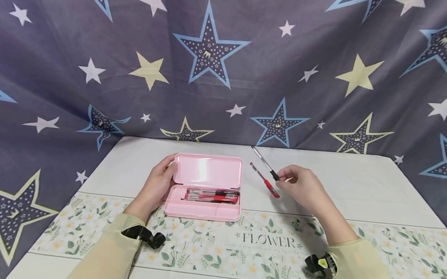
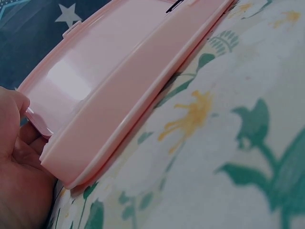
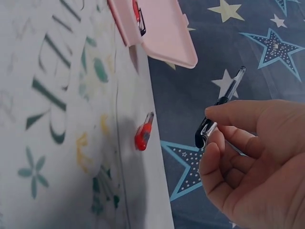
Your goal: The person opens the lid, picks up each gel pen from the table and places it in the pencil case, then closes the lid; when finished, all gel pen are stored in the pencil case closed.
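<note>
A pink pencil case [image 1: 190, 209] lies open on the table, its lid [image 1: 222, 172] tilted back. Several black and red pens [image 1: 211, 196] fill its rear compartment; the front compartments hold nothing visible. My left hand [image 1: 159, 181] grips the lid's left edge, with the thumb [image 2: 16, 102] on the inner side and fingers behind. To the right of the case, my right hand [image 1: 303, 186] pinches a clear-barrelled pen with a black cap [image 1: 264, 161] between thumb and fingers, raised off the table. Below it a red pen [image 1: 265, 181] lies on the table.
A floral printed strip [image 1: 261, 258] with the word FLOWER crosses the white table [image 1: 361, 185]. Behind the table hangs a dark curtain [image 1: 259, 85] patterned with stars. Wrist cameras [image 1: 146, 236] are strapped to both sleeves.
</note>
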`<state>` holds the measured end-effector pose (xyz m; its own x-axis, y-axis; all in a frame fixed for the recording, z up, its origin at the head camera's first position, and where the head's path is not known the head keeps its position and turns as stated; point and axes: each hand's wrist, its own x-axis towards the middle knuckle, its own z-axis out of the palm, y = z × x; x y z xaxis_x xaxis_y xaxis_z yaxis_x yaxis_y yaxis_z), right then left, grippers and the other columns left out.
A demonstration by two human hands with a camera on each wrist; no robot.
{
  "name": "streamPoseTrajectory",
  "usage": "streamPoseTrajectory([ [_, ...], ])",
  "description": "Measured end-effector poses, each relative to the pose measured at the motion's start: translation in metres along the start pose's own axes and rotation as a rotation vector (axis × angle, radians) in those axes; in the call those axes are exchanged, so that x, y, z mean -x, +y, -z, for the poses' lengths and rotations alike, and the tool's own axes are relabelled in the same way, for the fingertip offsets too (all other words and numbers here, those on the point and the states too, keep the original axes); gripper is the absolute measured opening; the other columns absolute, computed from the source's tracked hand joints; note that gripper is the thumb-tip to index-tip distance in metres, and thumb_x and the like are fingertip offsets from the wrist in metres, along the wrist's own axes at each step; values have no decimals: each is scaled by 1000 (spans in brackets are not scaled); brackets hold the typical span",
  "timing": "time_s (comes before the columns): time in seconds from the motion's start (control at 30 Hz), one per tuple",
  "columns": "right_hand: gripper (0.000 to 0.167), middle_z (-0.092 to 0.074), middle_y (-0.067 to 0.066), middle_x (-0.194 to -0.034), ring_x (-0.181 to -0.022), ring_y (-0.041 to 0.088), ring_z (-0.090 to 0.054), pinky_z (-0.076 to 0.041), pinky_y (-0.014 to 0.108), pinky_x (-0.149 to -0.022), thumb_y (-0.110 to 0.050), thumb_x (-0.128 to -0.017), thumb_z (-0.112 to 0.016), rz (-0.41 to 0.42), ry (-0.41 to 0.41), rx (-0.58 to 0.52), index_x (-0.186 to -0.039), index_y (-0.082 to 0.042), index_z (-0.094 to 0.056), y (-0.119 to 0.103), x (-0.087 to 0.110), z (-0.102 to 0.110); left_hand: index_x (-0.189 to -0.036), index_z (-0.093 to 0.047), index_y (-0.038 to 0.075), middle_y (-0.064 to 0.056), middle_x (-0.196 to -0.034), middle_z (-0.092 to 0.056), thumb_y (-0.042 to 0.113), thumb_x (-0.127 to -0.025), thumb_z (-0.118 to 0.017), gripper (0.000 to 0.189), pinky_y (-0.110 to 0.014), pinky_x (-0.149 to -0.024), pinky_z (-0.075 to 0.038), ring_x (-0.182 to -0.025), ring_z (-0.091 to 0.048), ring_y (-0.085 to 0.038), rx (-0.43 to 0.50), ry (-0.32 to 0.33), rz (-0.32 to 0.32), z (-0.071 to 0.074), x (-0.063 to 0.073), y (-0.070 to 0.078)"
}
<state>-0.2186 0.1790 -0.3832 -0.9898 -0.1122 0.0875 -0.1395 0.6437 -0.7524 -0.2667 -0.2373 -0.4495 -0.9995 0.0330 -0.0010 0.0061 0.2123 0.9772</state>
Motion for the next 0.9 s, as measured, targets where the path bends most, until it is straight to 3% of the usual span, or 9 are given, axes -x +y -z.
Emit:
streamPoseTrajectory([
  [0.33, 16, -70, 5, -94, -87, 23, -62, -49, 34, -68, -14, -99, -82, 35, 24, -24, -112, -8, -76, -16, 3, 2, -170, -42, 23, -16, -149, -59, 32, -122, -39, 50, -40, -108, -56, -132, -64, -28, 7, 1, -7, 0, 1, 2],
  [0.9, 16, -69, 4, -90, -86, 23, -62, -48, 34, -69, -16, -98, -85, 58, 44, -50, -110, -10, -77, -34, 11, 1, -169, -43, 23, -16, -144, -61, 32, -121, -40, 49, -36, -101, -59, -126, -66, -29, 24, -3, -14, 0, 0, 1],
])
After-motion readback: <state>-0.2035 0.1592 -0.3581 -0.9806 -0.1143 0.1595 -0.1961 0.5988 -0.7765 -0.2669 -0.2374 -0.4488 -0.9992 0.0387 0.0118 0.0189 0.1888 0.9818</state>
